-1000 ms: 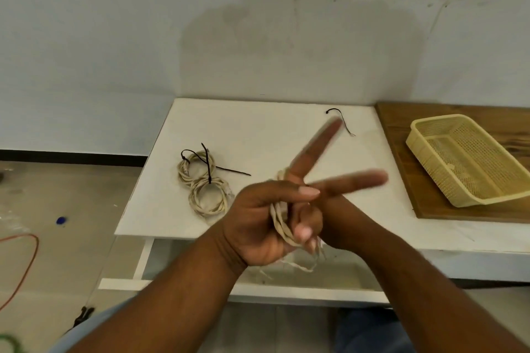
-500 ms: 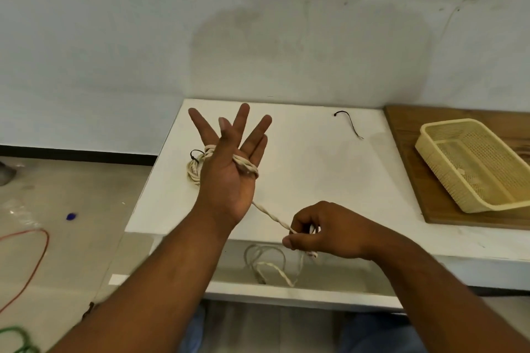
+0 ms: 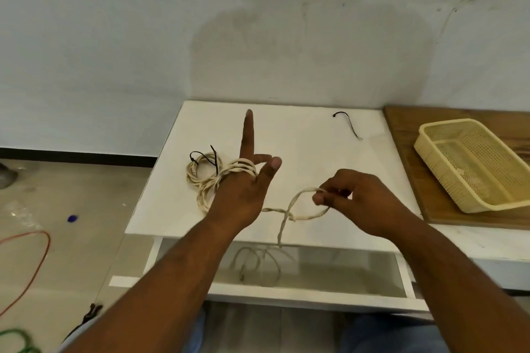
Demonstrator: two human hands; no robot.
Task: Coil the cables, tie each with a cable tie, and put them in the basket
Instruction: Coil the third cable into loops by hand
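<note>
Cream, twisted cable is wound several turns round the fingers of the left grip, whose forefinger points straight up above the counter. The right grip pinches a loop of it; its tail drops into the drawer.

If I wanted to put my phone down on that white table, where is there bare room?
Bare: the back middle of the white table, between the left hand and the loose cable tie; also the strip between the right hand and the wooden board. Crowded: the left side, with the tied coil, and the cable between the hands.
</note>
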